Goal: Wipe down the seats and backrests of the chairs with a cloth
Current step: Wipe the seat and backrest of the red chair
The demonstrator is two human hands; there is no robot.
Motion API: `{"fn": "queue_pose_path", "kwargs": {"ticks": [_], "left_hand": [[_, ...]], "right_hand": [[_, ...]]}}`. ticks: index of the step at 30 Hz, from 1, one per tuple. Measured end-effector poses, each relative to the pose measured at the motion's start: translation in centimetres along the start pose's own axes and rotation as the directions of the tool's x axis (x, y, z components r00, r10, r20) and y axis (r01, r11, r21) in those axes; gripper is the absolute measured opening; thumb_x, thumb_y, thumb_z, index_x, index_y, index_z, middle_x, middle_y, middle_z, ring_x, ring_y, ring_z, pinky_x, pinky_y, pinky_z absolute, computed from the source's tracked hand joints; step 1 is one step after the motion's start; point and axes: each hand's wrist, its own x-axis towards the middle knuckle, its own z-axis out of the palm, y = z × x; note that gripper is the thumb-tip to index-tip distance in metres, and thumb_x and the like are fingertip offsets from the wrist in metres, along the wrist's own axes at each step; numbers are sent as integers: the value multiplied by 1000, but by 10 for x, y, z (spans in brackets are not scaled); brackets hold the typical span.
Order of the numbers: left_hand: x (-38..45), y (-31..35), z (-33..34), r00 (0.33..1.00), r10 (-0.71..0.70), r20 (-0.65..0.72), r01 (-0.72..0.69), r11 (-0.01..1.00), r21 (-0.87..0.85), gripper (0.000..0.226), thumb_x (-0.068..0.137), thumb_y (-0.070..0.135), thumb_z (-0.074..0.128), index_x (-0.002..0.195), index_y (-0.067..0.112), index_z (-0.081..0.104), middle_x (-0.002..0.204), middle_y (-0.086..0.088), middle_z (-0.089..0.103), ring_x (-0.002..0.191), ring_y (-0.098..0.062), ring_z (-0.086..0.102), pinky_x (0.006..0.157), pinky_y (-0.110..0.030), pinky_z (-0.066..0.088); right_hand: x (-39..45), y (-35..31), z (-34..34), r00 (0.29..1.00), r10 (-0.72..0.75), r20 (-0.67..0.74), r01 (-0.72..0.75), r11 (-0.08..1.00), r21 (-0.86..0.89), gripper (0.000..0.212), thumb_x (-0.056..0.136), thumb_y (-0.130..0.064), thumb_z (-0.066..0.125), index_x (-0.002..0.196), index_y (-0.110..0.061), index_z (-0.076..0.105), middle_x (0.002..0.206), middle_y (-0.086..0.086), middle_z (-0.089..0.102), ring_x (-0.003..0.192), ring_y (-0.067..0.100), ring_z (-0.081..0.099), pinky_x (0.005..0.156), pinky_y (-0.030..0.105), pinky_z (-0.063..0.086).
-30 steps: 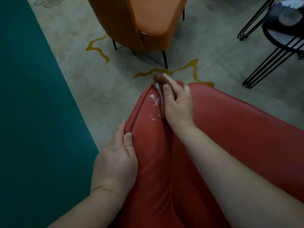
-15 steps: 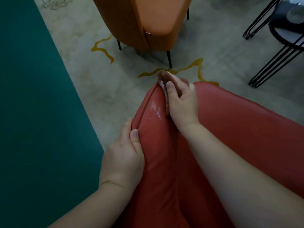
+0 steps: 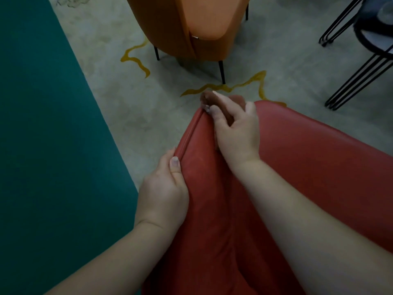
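Your right hand has the small, soft brown cloth bunched in curled fingers at the red leather chair's slick top edge, while your left hand pinches the seam, so keep it wadded.

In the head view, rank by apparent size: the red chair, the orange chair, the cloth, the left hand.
1. red chair, fills most of the lower frame, though nearest the camera
2. orange chair, cut off by the top edge
3. left hand
4. cloth, mostly covered by the right hand
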Motion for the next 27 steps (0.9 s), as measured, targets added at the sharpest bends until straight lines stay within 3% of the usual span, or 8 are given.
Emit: {"fn": "queue_pose_path", "kwargs": {"ticks": [4,7,11,13,16,21,23,27], "left_hand": [[2,-1,-2,1000,-20,1,20,999,-47,35,100,31,31,116,23,61,94,-7,70,89,-31,61,62,-21,24],[3,0,-2,998,-65,-4,65,997,-39,29,100,29,31,90,25,58,77,2,63,72,-26,54,59,-24,21],[2,3,-1,996,-86,-28,85,996,-19,35,100,30,30,65,26,36,60,10,46,54,-9,41,51,-27,24],[1,2,-1,996,-84,-41,83,996,-25,35,99,31,29,65,26,36,60,8,47,54,-6,42,50,-14,30],[1,2,-2,996,-80,-42,79,996,-39,31,97,30,29,69,24,39,60,11,45,54,-4,39,53,-30,23],[3,0,-3,990,-125,-70,118,988,-96,25,100,23,34,79,25,48,64,14,47,57,-5,41,55,-25,25],[4,1,-3,990,-117,-79,111,991,-81,24,101,22,34,81,24,48,64,16,43,57,-3,37,57,-26,19],[3,3,-2,991,-103,-84,96,992,-82,25,102,23,34,81,26,47,63,16,42,56,1,39,56,-21,22]], "right_hand": [[-72,-2,-17,959,-262,112,268,962,-45,36,89,-44,60,124,-37,64,106,4,53,99,22,55,90,33,47],[-80,-2,-23,914,-340,220,361,930,-64,33,86,-45,62,118,-39,67,105,4,55,96,23,55,86,34,47],[-6,-12,-4,981,-192,40,196,966,-170,29,87,-39,65,117,-40,68,111,6,51,107,25,50,92,27,41],[0,-13,1,995,-97,11,98,984,-151,31,89,-41,64,120,-40,66,111,5,50,107,22,50,93,26,41],[-57,-12,-12,963,-239,125,252,963,-100,32,89,-37,63,121,-37,66,109,5,54,101,22,56,90,31,47],[-89,-9,-30,882,-362,301,396,917,-56,28,87,-39,63,114,-37,70,101,5,57,90,24,57,76,37,50],[-53,-14,-18,912,-348,217,382,913,-145,26,85,-36,66,111,-38,71,102,9,55,93,29,55,80,36,50],[-11,-16,-3,986,-159,56,166,973,-160,29,88,-35,66,117,-41,67,112,4,49,109,21,49,93,26,42]]}}
